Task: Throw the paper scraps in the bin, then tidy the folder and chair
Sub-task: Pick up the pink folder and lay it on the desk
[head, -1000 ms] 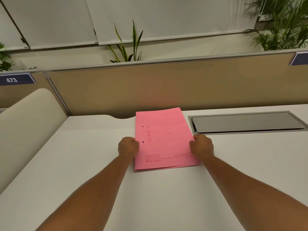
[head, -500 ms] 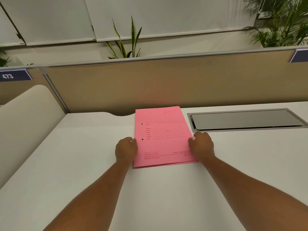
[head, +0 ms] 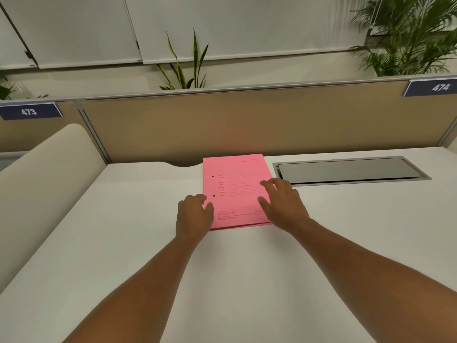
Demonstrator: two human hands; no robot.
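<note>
A pink folder lies flat and closed on the white desk, close to the beige partition. My left hand rests at the folder's lower left edge, fingers curled loosely against it. My right hand lies over the folder's right side with fingers spread on the cover. Neither hand lifts the folder. No paper scraps, bin or chair are in view.
A grey cable hatch is set into the desk right of the folder. The beige partition closes the back, with number plates 473 and 474. A cream side panel rises at the left. Plants stand behind.
My right hand has moved from the folder's right edge onto its cover, fingers now spread. The left hand stays at the left edge. The folder sits slightly farther toward the partition.
</note>
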